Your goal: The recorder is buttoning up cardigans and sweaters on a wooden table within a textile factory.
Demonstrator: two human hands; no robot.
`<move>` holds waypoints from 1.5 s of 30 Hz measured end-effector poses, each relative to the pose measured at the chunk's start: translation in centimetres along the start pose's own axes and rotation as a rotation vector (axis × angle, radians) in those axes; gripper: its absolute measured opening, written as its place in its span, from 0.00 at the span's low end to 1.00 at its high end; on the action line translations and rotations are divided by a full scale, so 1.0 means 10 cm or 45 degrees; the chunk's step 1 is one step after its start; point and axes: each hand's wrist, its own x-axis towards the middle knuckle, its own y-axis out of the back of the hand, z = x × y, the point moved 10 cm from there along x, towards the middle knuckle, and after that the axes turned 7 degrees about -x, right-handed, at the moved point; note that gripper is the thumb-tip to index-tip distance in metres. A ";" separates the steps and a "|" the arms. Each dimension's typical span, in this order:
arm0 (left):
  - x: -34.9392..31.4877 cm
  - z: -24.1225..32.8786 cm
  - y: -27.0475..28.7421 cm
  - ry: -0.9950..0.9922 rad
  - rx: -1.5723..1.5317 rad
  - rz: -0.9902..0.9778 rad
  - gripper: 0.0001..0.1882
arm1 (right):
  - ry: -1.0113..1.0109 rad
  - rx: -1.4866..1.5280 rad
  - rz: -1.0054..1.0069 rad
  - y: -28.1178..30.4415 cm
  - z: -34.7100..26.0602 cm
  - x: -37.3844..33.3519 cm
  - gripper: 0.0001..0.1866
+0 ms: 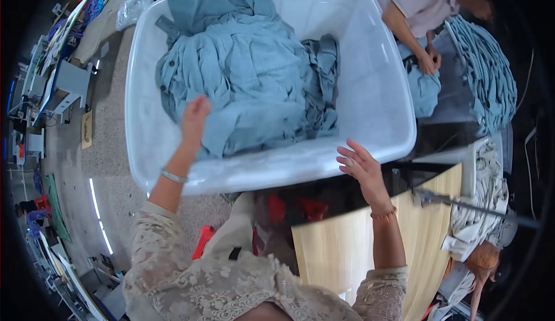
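A large white plastic bin (378,89) stands in front of me, holding a heap of blue-grey garments (248,61); buttons show on the cloth at its left side. My left hand (195,118) reaches over the near left part of the bin, above the edge of the heap. Its fingers are blurred, and I cannot see whether they touch the cloth. My right hand (361,168) is just outside the bin's near right rim, fingers spread and holding nothing.
A light wood tabletop (376,234) lies at my right, beside a metal rod. Beyond it a person (422,8) handles blue cloth near stacked blue garments (485,72). Pale garments (477,217) pile at far right. Work tables (72,84) line the left, and a red stool (203,241) is by my legs.
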 end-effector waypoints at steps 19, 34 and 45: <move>2.81 -0.78 1.15 0.023 0.826 0.068 0.68 | -0.187 0.137 0.309 -1.04 1.26 4.29 0.64; 0.37 -1.23 0.62 0.628 -0.285 -0.158 0.45 | 0.198 0.166 -0.848 -3.62 -0.35 2.08 0.45; -1.93 -1.02 -0.76 0.857 -0.207 -0.557 0.40 | 1.033 -0.029 -0.713 -2.07 -1.50 -0.82 0.19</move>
